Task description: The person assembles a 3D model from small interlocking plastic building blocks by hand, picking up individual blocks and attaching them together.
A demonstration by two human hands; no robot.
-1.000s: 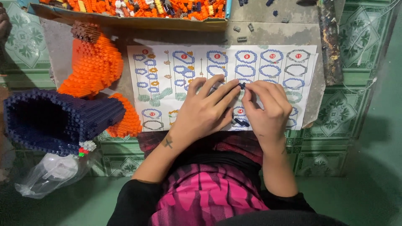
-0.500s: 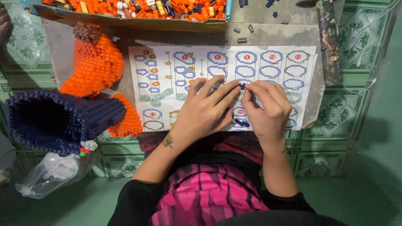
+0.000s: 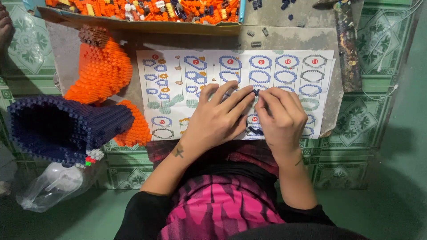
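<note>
Compared with the frame half a second earlier, both hands keep the same posture over the sheet; no object shows a change of position.

The left hand (image 3: 218, 120) and the right hand (image 3: 280, 118) lie side by side, fingertips meeting on a small dark blue brick piece (image 3: 255, 92). The piece is pinched between them above the white printed instruction sheet with blue ring diagrams (image 3: 284, 66). Most of the piece is covered by the fingers, so its shape cannot be determined. A second dark piece (image 3: 254, 130) shows in the gap below the palms, partly hidden.

Left of the left hand lies a hollow dark blue brick-built cylinder (image 3: 66, 126), joined to an orange brick-built figure (image 3: 104, 71). Below it, a clear plastic bag (image 3: 53, 186) is hard to make out. Beyond the fingertips, a flat cardboard tray of mostly orange loose bricks (image 3: 147, 24) is cut off by the top edge. Right of the right hand, a dark, worn wooden strip (image 3: 349, 49) lies on the grey board.
</note>
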